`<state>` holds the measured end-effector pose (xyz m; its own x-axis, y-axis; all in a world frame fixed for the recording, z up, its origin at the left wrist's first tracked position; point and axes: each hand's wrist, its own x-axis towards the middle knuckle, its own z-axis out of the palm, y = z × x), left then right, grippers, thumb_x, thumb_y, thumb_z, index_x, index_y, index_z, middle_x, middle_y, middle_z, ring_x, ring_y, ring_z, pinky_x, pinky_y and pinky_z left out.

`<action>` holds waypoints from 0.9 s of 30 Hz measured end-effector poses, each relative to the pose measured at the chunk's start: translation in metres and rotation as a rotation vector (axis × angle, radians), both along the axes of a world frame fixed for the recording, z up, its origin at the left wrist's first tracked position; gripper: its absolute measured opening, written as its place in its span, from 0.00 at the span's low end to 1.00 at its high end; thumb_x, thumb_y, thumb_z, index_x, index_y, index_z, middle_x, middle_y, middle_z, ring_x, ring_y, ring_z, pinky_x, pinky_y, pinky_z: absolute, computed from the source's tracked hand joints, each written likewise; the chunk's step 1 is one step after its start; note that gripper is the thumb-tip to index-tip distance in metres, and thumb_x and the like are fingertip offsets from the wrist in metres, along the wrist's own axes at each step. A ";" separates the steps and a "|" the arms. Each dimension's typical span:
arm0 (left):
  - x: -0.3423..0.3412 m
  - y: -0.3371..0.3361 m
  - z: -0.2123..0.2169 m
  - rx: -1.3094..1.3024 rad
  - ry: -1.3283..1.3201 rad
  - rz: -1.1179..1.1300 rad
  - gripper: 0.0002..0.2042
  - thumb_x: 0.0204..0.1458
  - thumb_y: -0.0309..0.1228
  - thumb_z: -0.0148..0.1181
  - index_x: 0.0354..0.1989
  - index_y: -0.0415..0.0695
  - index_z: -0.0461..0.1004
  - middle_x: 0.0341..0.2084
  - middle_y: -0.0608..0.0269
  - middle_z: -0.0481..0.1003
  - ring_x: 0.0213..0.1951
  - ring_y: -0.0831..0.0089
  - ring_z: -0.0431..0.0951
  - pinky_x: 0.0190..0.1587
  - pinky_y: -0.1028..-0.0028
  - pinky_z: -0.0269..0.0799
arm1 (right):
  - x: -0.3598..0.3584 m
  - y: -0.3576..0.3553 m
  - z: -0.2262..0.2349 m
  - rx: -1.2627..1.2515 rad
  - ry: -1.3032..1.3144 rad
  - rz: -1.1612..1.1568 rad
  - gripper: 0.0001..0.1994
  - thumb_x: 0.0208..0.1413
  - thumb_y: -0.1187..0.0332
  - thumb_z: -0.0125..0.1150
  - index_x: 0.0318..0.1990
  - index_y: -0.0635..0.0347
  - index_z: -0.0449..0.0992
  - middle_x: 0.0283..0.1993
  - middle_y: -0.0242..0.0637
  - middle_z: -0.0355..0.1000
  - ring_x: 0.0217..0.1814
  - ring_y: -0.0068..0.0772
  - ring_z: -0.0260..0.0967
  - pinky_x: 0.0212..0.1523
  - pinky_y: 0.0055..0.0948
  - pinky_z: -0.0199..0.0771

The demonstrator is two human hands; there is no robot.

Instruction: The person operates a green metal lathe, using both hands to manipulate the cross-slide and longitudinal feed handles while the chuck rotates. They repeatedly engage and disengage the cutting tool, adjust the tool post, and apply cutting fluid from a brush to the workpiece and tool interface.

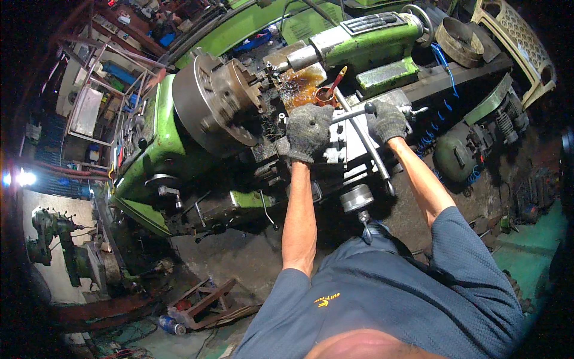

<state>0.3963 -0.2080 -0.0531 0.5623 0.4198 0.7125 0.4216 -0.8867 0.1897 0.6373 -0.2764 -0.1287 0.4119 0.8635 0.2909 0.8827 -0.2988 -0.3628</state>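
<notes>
Centrally, gloved hands (pixel 308 133), at green lathe (pixel 379 42)

A bright white light (pixel 26 178) glares at the left edge of the frame. A pale metal rack (pixel 85 122) stands upper left, a beige latticed chair (pixel 521 46) upper right. The stained grey floor (pixel 248 254) turns green toward the lower right.

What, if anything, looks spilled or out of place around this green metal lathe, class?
An amber, wet-looking patch strewn with dark metal shavings lies beyond the grey-gloved left hand, next to a small reddish-brown cup. It looks odd because the film spreads unevenly outside the cup, perhaps spilled fluid.
</notes>
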 end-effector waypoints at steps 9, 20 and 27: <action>-0.002 0.002 -0.008 -0.017 0.038 0.026 0.07 0.49 0.25 0.58 0.36 0.43 0.77 0.25 0.54 0.74 0.30 0.53 0.76 0.32 0.57 0.70 | -0.001 -0.001 0.001 0.000 -0.005 0.011 0.13 0.55 0.55 0.58 0.36 0.54 0.77 0.35 0.47 0.76 0.42 0.53 0.75 0.43 0.50 0.74; 0.000 -0.003 0.006 -0.042 -0.002 0.011 0.06 0.56 0.31 0.58 0.30 0.44 0.77 0.22 0.53 0.72 0.29 0.52 0.75 0.31 0.56 0.68 | 0.001 0.000 0.001 -0.019 0.000 0.017 0.13 0.55 0.55 0.58 0.37 0.53 0.76 0.35 0.47 0.76 0.42 0.52 0.75 0.43 0.51 0.74; -0.001 0.000 0.000 0.005 -0.001 0.012 0.04 0.54 0.29 0.58 0.32 0.46 0.77 0.22 0.55 0.72 0.28 0.53 0.75 0.32 0.56 0.69 | 0.001 0.001 -0.001 -0.018 0.008 0.012 0.12 0.55 0.55 0.58 0.37 0.53 0.77 0.35 0.47 0.76 0.42 0.53 0.75 0.43 0.51 0.74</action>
